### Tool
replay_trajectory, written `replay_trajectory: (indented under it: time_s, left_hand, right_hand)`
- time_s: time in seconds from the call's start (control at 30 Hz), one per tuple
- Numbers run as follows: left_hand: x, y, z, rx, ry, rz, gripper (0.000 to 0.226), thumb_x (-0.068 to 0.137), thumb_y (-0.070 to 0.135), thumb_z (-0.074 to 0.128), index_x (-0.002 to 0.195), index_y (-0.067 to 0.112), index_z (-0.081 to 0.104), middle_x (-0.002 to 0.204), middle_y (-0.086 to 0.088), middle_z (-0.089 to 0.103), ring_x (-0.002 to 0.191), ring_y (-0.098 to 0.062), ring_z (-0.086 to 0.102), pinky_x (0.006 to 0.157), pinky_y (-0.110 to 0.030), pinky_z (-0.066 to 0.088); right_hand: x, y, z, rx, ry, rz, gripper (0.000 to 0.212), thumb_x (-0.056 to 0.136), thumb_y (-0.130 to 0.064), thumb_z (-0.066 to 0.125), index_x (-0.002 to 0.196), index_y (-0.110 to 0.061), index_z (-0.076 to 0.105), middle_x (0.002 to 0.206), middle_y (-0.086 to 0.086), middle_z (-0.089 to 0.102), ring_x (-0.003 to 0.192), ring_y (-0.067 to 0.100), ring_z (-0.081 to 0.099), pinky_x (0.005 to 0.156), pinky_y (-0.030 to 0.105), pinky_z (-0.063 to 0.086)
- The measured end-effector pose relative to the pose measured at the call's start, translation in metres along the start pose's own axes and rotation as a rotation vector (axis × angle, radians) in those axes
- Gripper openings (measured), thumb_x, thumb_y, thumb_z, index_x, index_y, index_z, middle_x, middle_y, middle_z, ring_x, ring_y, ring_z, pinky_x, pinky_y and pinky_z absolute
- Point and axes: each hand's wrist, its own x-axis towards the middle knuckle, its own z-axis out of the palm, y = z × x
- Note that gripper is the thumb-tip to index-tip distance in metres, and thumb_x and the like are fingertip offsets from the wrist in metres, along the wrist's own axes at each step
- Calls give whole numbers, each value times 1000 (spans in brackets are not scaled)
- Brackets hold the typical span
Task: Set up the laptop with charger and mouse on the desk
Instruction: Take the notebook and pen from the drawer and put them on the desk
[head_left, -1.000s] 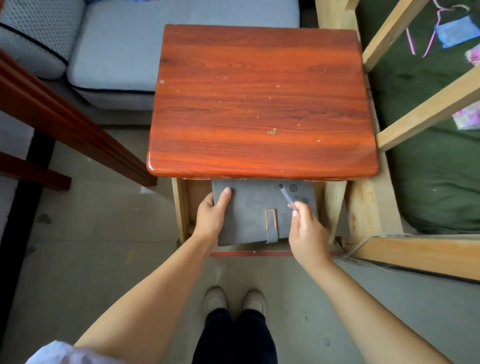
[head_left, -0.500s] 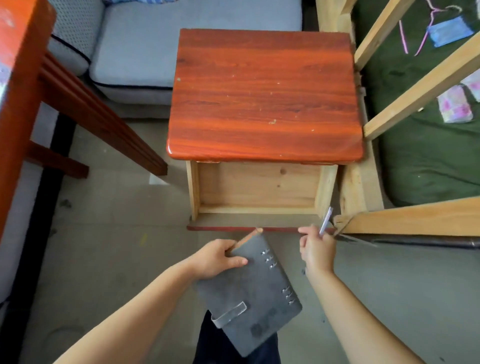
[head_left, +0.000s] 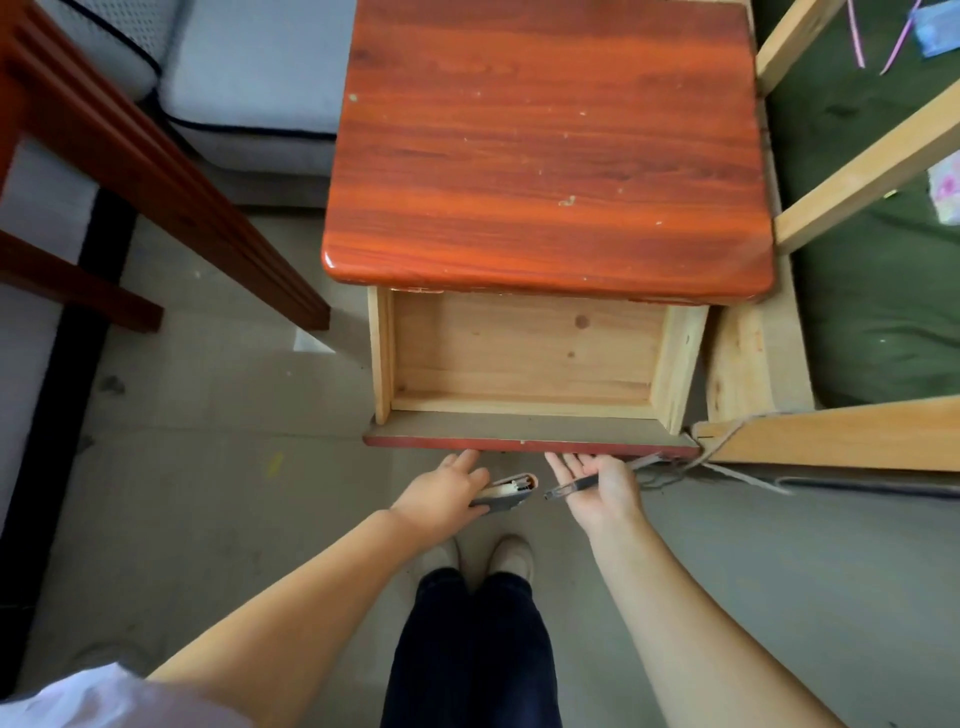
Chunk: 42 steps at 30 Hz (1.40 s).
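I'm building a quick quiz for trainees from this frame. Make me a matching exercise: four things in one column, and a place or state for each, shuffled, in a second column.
Things:
1. notebook
2. pen
3. drawer
4. tabletop

Places or states:
A. pulled open, nothing visible inside
B. held in the right hand, lying across the palm
C. glossy red-brown wood, nothing on it
D. held edge-on in the left hand

Pairs: 1-D, 2-B, 3-A, 4-C

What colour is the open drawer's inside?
Pale, unfinished pine, with a dark red front edge; the drawer shows in the head view.
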Motion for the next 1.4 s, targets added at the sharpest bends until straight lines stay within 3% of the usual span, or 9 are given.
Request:
replay_trajectory:
  time_s: [0.2,0.33,0.5,1.03,1.1,1.17,1.27,1.33,1.4]
  left_hand:
    - [-19,12,-25,122,101,21,30,91,40,48,105,14,52,137,-10,33,124,-26,34,73,-39,51]
    - [-11,10,-55,224,229,124,32,89,43,48,106,16,55,142,-7,35,129,-25,32,101,-38,32]
    - [21,-10,-88,242,310,154,29,87,40,53,102,16,57,146,-9,32,135,-27,28,114,-42,19]
    - [72,-29,-131,311,257,130,32,90,35,51,113,12,53,147,-15,29,134,-32,25,112,-43,21]
    - [62,-22,-136,220,190,101,30,91,34,51,111,11,51,139,-15,40,128,-34,37,105,-42,30]
    - [39,-13,-147,43,148,46,25,92,33,49,104,11,48,116,-16,57,107,-36,54,84,-38,41]
    - [-22,-3,-170,-217,228,-62,21,91,32,53,88,13,42,88,-16,63,84,-36,59,68,-37,40]
    - [-65,2,-189,-398,350,-149,25,90,31,55,81,13,41,78,-9,59,77,-31,57,66,-35,39]
    - [-102,4,-206,-554,496,-230,27,89,31,57,82,7,46,77,-10,60,74,-25,54,67,-35,41]
  right_hand:
    - [-36,-17,-1,51,-132,-42,76,75,23,6,146,-1,16,152,24,23,137,39,30,108,53,34]
    - [-51,-28,14,36,-221,-79,75,75,21,8,144,-3,24,150,21,31,134,36,38,103,49,39]
    - [-46,-43,56,72,-295,-87,72,78,20,9,144,-4,25,152,17,29,135,33,37,106,50,37]
    - [-26,-63,110,139,-341,-67,65,83,16,13,142,-7,31,151,11,33,134,28,40,107,51,36]
    - [-32,-62,107,28,-322,-73,52,93,4,18,141,-9,33,148,10,40,132,27,43,106,50,36]
    - [-47,-64,101,-91,-302,-62,42,100,-18,23,140,-11,34,145,11,43,132,27,43,106,50,34]
    - [-88,-76,82,-205,-289,2,51,97,-49,21,130,-15,41,126,16,57,121,33,52,96,53,41]
    - [-122,-83,74,-320,-289,-5,52,95,-54,20,123,-15,42,103,18,63,99,35,63,81,51,50]
    - [-158,-84,76,-480,-242,-131,37,97,-40,30,118,-13,45,77,18,60,70,31,69,64,43,56]
